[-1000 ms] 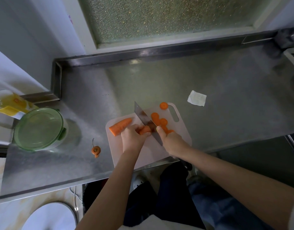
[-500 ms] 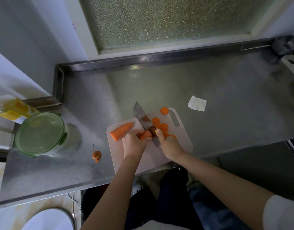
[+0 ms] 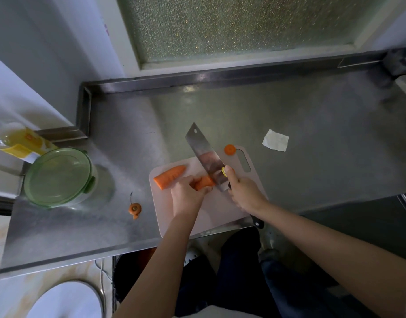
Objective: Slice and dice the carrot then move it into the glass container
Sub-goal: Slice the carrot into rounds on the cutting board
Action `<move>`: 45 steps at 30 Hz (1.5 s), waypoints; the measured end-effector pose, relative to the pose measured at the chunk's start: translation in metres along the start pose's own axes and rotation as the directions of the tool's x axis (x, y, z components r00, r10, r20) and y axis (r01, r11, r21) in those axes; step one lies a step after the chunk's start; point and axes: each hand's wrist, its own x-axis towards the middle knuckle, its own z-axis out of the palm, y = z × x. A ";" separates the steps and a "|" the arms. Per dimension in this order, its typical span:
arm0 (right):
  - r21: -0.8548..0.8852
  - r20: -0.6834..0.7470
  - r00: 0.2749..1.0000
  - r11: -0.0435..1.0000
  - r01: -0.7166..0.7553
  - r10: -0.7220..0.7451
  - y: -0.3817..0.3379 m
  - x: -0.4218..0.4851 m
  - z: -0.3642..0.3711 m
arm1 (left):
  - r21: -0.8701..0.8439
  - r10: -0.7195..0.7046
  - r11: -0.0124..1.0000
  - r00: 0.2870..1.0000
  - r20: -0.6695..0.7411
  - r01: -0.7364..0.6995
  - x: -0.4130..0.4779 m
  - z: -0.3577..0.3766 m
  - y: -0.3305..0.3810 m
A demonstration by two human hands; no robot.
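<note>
**Q:** Where does the carrot lie?
**A:** In four visible parts. A thick piece lies crosswise near the middle of the board. A tapered tip lies on the board's left part, just left of the left hand. One round slice sits at the board's far edge, beside the handle slot. A stub with its stalk lies on the counter, left of the board and apart from it.

**Q:** How are the hands?
**A:** The left hand's fingers curl over the thick piece and hold it down, so only the piece's right end shows. The right hand is wrapped round the handle of the cleaver, with one finger stretched onto the blade's side. The black handle end pokes out below the wrist, past the counter's near edge.

**Q:** And the blade?
**A:** It slants from far left to near right, and its near part meets the right end of the thick piece. Whether the edge has entered the carrot cannot be told.

**Q:** Where is the container?
**A:** The container, with its green lid on, stands at the counter's left end, well apart from the board. A yellow bottle lies just beyond it on the far left. A paper scrap lies on the counter to the far right of the board.
</note>
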 end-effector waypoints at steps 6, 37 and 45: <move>-0.019 0.035 0.999 1.000 -0.021 0.022 -0.006 -0.005 -0.003 | 0.022 -0.005 1.000 1.000 -0.012 0.005 0.003 0.002 -0.004; -0.233 0.059 0.997 0.972 -0.038 0.053 -0.034 -0.014 0.014 | 0.035 0.079 0.996 0.996 -0.050 -0.078 0.001 0.006 -0.008; -0.192 0.044 0.988 0.971 -0.139 0.150 -0.036 -0.006 0.008 | 0.096 0.091 0.991 0.996 -0.014 -0.089 0.002 0.008 -0.012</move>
